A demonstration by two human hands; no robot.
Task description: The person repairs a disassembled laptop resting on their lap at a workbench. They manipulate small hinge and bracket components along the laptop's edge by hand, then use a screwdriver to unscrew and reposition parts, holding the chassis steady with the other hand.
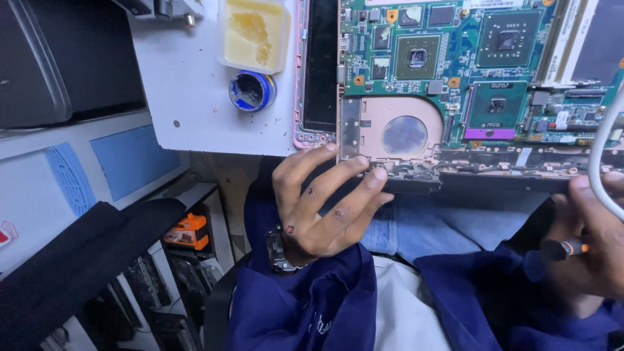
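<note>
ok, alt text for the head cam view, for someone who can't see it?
Seen from above, a person's left hand rests its fingertips on the near edge of an opened laptop's green circuit board, while the right hand holds a black-and-orange screwdriver beside a white cable. A small blue tin and a yellowish tub sit on the white bench.

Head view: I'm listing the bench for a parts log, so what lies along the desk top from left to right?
Dark case → yellowish tray above a small round blue tin → black strip → green circuit board → white cable.
</note>
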